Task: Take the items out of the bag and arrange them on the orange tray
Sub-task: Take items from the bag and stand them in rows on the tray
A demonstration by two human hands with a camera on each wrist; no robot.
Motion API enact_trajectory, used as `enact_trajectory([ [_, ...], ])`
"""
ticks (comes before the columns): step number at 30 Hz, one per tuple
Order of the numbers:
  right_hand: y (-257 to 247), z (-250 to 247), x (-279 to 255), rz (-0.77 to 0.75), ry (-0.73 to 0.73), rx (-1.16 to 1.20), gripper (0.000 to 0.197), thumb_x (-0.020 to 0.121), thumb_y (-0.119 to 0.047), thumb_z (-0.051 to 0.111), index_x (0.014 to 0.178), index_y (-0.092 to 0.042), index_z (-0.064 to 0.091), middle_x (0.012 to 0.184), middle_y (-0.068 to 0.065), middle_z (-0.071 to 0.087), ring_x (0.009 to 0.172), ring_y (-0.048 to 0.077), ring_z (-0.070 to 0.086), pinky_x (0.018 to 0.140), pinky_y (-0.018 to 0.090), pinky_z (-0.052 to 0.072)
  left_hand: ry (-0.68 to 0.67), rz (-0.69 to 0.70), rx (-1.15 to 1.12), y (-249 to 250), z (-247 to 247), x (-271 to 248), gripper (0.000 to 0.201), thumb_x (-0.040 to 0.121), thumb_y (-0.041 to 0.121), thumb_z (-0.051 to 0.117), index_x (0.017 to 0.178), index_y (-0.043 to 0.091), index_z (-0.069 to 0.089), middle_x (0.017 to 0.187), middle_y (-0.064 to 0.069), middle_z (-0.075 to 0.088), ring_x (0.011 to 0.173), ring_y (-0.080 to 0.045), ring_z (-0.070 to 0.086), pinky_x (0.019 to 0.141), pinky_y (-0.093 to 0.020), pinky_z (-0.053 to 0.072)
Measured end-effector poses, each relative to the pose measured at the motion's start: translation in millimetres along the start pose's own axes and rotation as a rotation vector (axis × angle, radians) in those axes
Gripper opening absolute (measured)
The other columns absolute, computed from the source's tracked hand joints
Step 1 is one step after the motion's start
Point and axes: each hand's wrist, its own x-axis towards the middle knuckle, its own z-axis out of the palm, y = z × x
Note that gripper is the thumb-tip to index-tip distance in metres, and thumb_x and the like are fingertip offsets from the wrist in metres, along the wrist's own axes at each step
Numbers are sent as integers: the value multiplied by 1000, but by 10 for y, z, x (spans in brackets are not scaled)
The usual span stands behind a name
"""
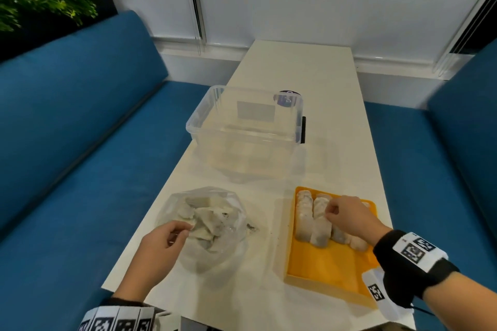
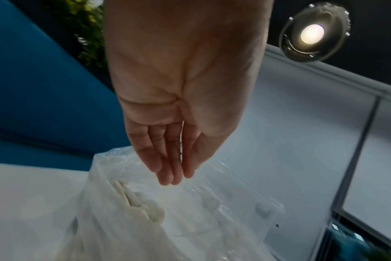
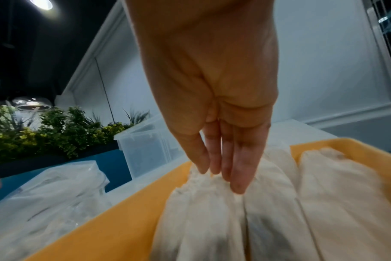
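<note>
A clear plastic bag (image 1: 207,226) of several white pouches lies on the table's near left. My left hand (image 1: 185,228) is at its near rim, thumb and fingertips brought together on the film. In the left wrist view my left hand (image 2: 176,178) hangs just over the bag (image 2: 123,211). The orange tray (image 1: 328,263) sits at the near right with several white pouches (image 1: 320,226) in a row across its far half. My right hand (image 1: 329,211) pinches the gathered end of one pouch (image 3: 212,211) lying in the tray (image 3: 123,220).
A large clear plastic box (image 1: 242,131) stands in the middle of the white table (image 1: 295,67), beyond the bag and tray. Blue sofa seats (image 1: 80,142) flank the table on both sides. Dark crumbs lie between bag and tray.
</note>
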Motion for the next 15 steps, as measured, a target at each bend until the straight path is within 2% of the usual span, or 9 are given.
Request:
enact_trajectory([
  [2, -128, -52, -69, -25, 74, 12, 19, 92, -21, 51, 101, -13, 66, 102, 6, 67, 93, 20, 59, 82, 28, 48, 12, 32, 83, -16, -25, 105, 17, 92, 15, 54, 103, 20, 66, 100, 6, 66, 88, -5, 58, 74, -12, 41],
  [4, -339, -84, -153, -113, 148, 23, 20, 93, -22, 50, 104, -14, 64, 103, 4, 66, 92, 17, 58, 81, 29, 48, -5, 73, 173, -16, -14, 220, 21, 92, 12, 53, 109, 15, 64, 106, 2, 64, 92, -10, 57, 82, -16, 42],
  [7, -749, -1, -260, -352, 147, 18, 19, 93, -21, 51, 110, -18, 61, 109, 0, 61, 98, 15, 55, 86, 26, 43, -104, 187, 344, 0, 92, 415, 23, 92, 11, 50, 112, 13, 62, 115, 0, 59, 101, -13, 55, 87, -17, 40],
  [9, -1004, 158, -310, -549, 120, -36, 23, 90, -14, 53, 112, -19, 59, 115, 0, 59, 106, 19, 53, 92, 30, 43, -190, 264, 482, 37, 202, 517, 26, 91, 9, 50, 115, 11, 59, 123, -2, 53, 110, -16, 52, 90, -20, 40],
  [10, -1122, 250, -327, -650, 118, -102, 27, 86, -8, 56, 110, -19, 60, 116, 1, 60, 105, 22, 54, 90, 33, 46, -235, 288, 564, 60, 255, 556, 28, 90, 9, 51, 118, 9, 56, 128, -4, 49, 114, -18, 50, 93, -22, 41],
  [12, -1286, 451, -360, -802, 122, -234, 38, 68, -3, 67, 100, -23, 64, 115, 1, 64, 100, 23, 60, 77, 34, 54, -286, 298, 752, 118, 342, 597, 33, 90, 11, 53, 122, 7, 49, 135, -8, 40, 121, -22, 44, 96, -27, 41],
  [13, -1334, 544, -370, -840, 112, -293, 41, 60, -6, 73, 95, -26, 66, 114, -1, 65, 99, 22, 63, 73, 31, 55, -299, 277, 845, 132, 380, 618, 37, 90, 12, 54, 125, 6, 46, 136, -10, 37, 124, -24, 41, 97, -29, 40],
  [15, -1411, 662, -392, -861, 87, -393, 40, 51, -20, 83, 87, -32, 67, 108, -5, 67, 99, 18, 64, 73, 26, 54, -310, 219, 1036, 135, 447, 663, 49, 89, 15, 55, 131, 0, 35, 139, -17, 33, 128, -29, 36, 103, -33, 37],
])
